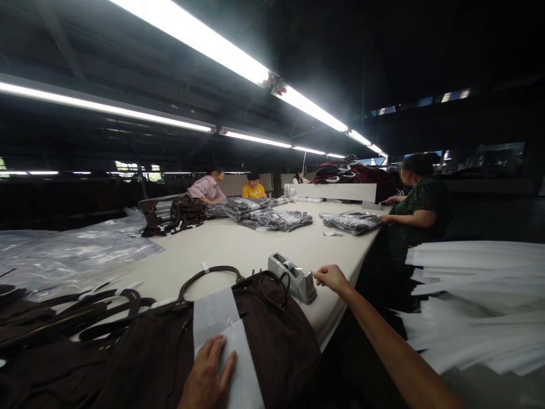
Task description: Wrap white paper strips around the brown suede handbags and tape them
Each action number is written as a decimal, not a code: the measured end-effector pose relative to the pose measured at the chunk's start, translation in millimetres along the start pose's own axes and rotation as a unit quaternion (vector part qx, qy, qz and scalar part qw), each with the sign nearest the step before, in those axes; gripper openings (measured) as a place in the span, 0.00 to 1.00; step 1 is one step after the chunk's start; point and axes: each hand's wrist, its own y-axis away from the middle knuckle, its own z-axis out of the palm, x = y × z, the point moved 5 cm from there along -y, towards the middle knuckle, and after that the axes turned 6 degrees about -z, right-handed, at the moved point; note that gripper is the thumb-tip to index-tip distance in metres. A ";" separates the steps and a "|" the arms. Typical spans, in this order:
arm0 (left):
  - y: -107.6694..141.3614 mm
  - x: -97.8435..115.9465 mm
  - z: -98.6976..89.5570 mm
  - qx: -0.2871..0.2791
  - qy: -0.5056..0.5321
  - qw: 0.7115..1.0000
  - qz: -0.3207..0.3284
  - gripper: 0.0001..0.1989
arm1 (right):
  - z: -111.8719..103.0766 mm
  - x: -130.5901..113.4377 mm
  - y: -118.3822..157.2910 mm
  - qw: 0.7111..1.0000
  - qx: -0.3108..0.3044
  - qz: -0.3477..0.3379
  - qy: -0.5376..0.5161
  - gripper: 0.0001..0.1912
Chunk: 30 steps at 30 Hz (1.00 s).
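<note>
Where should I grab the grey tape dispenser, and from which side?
Probably the sides of the tape dispenser, pinched from above: its body looks long and narrow, the brown bag crowds its near side, and the right hand is at one end.

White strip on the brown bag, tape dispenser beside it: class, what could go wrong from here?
The white strip might shift on the brown bag if the left hand resting there eases off.
The right hand, at the tape dispenser, might tug it towards the nearby edge of the table.
</note>
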 end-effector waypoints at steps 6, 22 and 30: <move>-0.3 1.1 -1.7 0.009 0.005 1.000 0.006 0.18 | 13.1 29.0 12.5 0.999 0.046 0.018 -0.007 0.11; 8.2 32.6 -16.8 -0.052 -0.002 0.998 -0.038 0.18 | 15.0 30.5 56.4 0.987 0.134 0.032 0.083 0.16; 9.5 39.7 -27.4 -0.047 -0.001 0.997 -0.059 0.16 | 161.7 -75.4 103.3 0.966 -0.134 0.077 -0.206 0.16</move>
